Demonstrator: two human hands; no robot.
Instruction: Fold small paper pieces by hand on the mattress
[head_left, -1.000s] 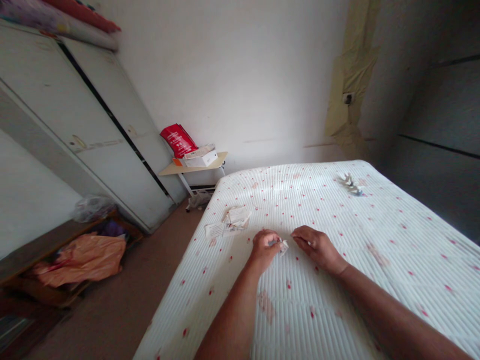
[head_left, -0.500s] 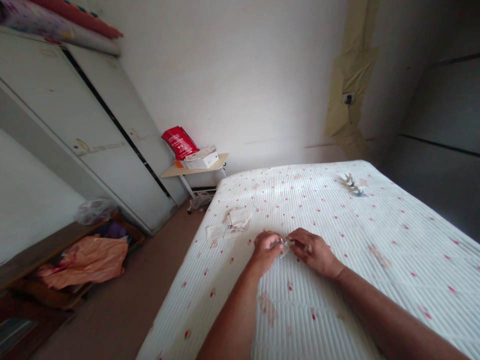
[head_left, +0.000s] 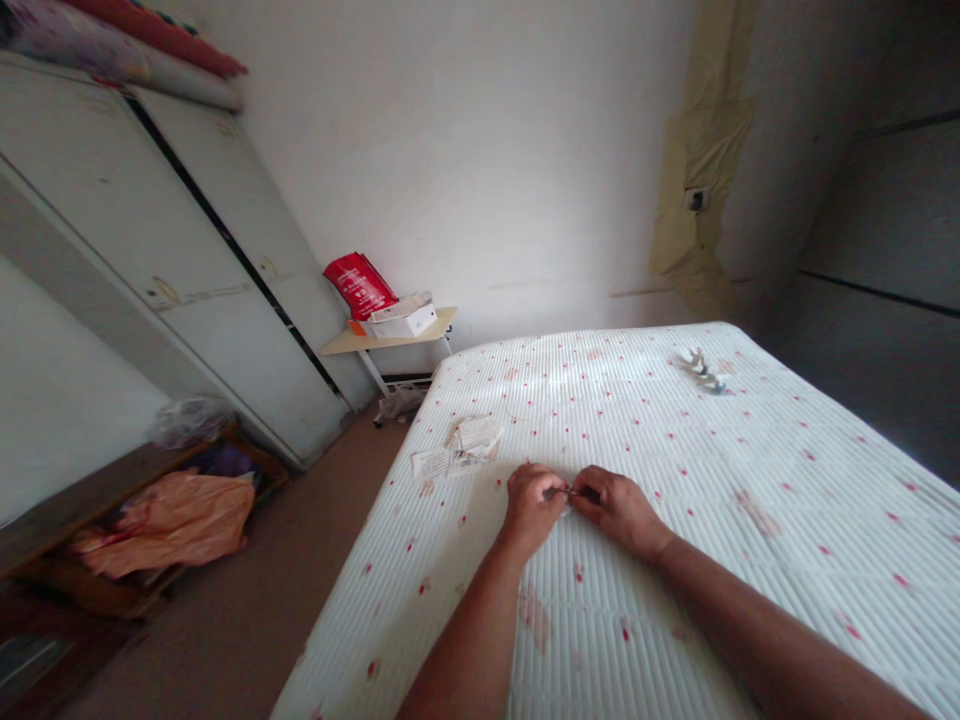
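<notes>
Close together over the mattress [head_left: 637, 640], my left hand [head_left: 531, 508] and my right hand [head_left: 619, 512] meet at the fingertips. Both are closed in a pinch. Between them is something small, with a thin dark part and a pale bit below; my fingers cover most of it, so its kind cannot be made out. To the left of my left hand lie several printed paper slips [head_left: 478, 437] in a loose pile. A row of small white and grey pieces [head_left: 703, 372] rests farther off on the right side of the mattress.
A small table [head_left: 349, 343] by the wall holds a red bag [head_left: 360, 285] and a white box [head_left: 405, 318]. At the left stands a pale wardrobe [head_left: 217, 290]. An orange plastic bag [head_left: 172, 520] lies on a low wooden unit. The mattress edge drops to a brown floor [head_left: 300, 540].
My right hand has shifted slightly down and its fingertips are nearer to my left hand's. Less of the small pale thing shows between them now.
</notes>
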